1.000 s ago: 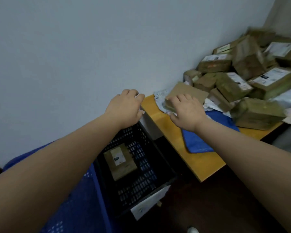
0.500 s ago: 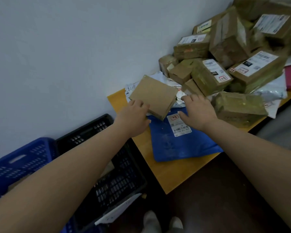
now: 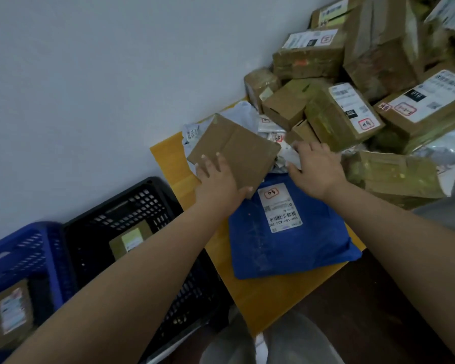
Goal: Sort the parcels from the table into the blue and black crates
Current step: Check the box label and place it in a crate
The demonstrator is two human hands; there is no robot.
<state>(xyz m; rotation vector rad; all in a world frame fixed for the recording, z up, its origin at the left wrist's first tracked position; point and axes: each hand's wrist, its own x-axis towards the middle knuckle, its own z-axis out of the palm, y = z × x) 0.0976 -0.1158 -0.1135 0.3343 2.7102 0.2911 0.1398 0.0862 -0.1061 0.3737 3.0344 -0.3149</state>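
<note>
The left hand holds a flat brown box by its near corner, fingers spread on top and thumb at the edge, so this grip is closed on the box. The box is tilted above the table's left end, over grey mailers and the far edge of a blue mailer. The right hand rests with relaxed fingers on the grey mailers just right of the box, its grip open and holding nothing. Far right, a heap of taped boxes fills the table. Left of the table stands a black crate with one parcel inside; further left, a blue crate holds another labelled parcel.
</note>
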